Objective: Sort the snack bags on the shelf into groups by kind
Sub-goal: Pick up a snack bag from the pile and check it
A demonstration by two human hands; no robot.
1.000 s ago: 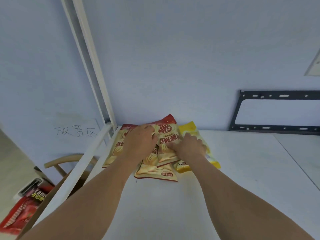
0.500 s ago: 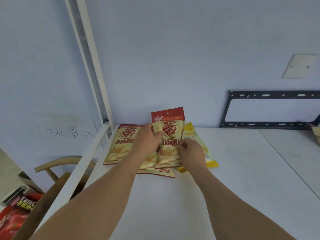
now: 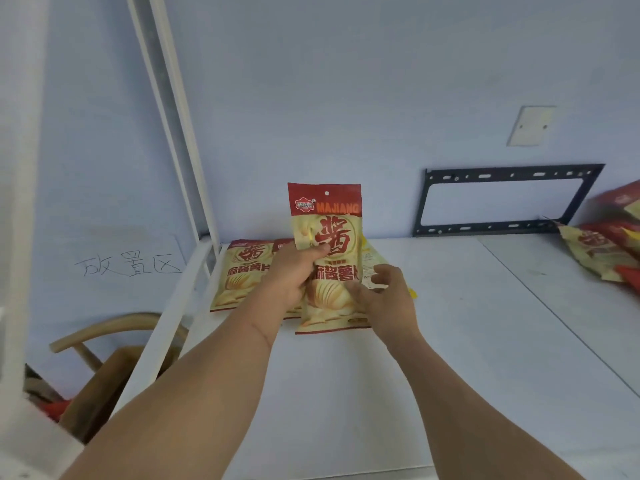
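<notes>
The person's left hand (image 3: 292, 271) grips a red-and-cream chip bag (image 3: 327, 237) at its middle, thumb across the printed face, so the bag stands upright with its long axis running vertically — red header at the top, bottom seam down near the shelf (image 3: 450, 341). The right hand (image 3: 384, 299) sits at the bag's lower right edge, fingers loosely curled against it; whether it pinches the edge or only steadies it is hard to tell from this angle. Directly behind and to the left of the grip lie two matching bags (image 3: 242, 275) flat at the shelf's left corner (the same kind, by their print), while a yellow bag (image 3: 372, 261) peeks out behind on the right. The matching group therefore lies leftward and just beyond the left hand — the nearer one. More bags (image 3: 609, 247) wait at the far right, well apart.
</notes>
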